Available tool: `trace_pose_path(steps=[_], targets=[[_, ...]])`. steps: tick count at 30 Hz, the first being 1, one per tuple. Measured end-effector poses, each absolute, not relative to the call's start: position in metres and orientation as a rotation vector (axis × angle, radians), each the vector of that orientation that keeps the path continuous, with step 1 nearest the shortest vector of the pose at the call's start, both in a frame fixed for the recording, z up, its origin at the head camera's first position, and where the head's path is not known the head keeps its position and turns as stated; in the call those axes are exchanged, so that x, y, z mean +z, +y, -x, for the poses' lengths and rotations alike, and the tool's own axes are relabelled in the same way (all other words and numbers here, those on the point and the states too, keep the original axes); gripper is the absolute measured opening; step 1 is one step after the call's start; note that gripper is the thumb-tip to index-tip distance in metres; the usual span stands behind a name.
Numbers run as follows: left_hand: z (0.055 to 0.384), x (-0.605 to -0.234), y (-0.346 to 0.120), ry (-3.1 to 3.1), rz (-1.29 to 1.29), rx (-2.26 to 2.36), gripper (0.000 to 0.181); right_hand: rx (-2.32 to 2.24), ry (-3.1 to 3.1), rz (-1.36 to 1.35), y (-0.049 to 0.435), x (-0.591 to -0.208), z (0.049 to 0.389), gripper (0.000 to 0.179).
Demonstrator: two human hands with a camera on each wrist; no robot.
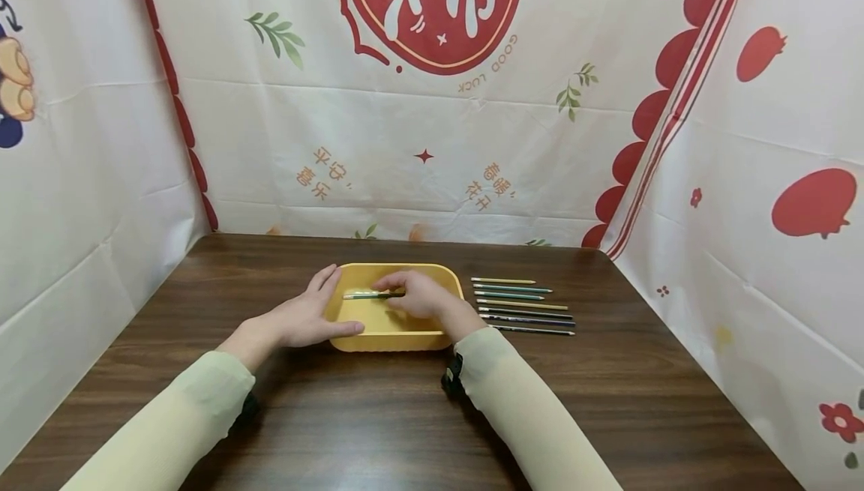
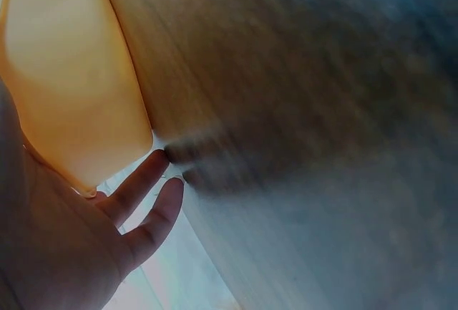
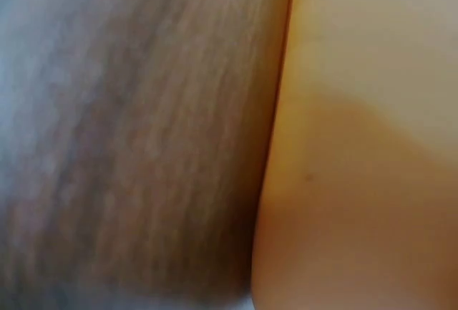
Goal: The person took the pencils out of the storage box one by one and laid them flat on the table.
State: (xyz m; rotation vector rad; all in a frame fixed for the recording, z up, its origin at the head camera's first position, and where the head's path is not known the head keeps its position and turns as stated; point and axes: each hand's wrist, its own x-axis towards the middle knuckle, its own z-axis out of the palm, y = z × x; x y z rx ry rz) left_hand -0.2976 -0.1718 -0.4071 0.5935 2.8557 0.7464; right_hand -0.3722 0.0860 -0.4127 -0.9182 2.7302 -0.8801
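Note:
A yellow plastic basket (image 1: 394,342) stands on the dark wooden table. My left hand (image 1: 302,320) rests at its left end, the thumb along the front rim and the fingers spread by the left wall. In the left wrist view, two straight fingers (image 2: 154,213) show beside the basket's corner. Reaching inside the basket from the right, my right hand (image 1: 421,298) pinches a green pencil (image 1: 364,296) by its right part, which looks dark near the fingertips. The right wrist view shows only the basket's outer wall (image 3: 358,202) and wood grain; the hand is hidden there.
Several pencils, among them a yellow pencil (image 1: 502,281), a green pencil (image 1: 513,289) and a dark pencil (image 1: 533,330), lie in a roughly parallel row right of the basket. A printed cloth (image 1: 378,124) hangs behind the table (image 1: 351,416) and along both sides.

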Motion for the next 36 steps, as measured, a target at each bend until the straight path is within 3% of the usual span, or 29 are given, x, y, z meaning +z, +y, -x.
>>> trace_pose_path(steps=[13,36], targets=[[0.2960,-0.4092,-0.1736,2.846,-0.596,0.764,0.124,-0.652,2.766,1.049,0.0875,-0.4149,0.3709,0.034],[0.2964,-0.4072,-0.1711,2.858,-0.614,0.746,0.123,-0.608,2.780,1.030,0.0911,-0.4128,0.3688,0.026]])
